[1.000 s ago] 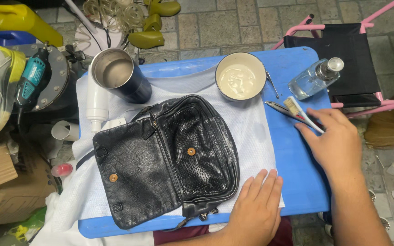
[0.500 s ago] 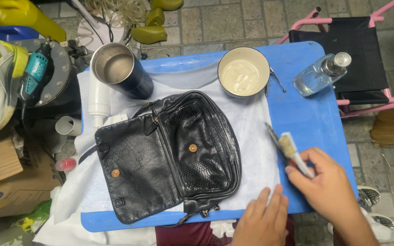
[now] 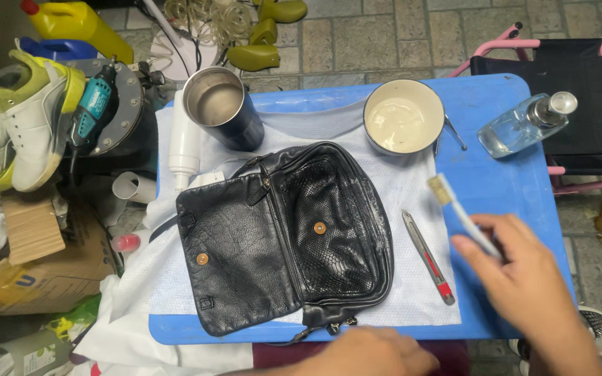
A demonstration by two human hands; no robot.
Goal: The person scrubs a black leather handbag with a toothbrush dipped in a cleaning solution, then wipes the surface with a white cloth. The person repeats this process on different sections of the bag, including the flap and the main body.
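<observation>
Right hand (image 3: 524, 278) fingers (image 3: 482, 240) pinching thin white handle of small brush (image 3: 458, 209), bristle head pointing up-left, hovering over blue plastic desk (image 3: 510, 181). Left hand (image 3: 377, 351) lying blurred at desk's near edge; finger state unclear. Utility knife (image 3: 428, 257) lying on white mesh cloth (image 3: 412, 188). Black textured leather bag (image 3: 280, 237) lying flap-open, centre. Round bowl (image 3: 403, 116) holding pale liquid behind.

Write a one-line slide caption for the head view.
Right hand lifts a small brush beside an open black bag on the blue table.
</observation>
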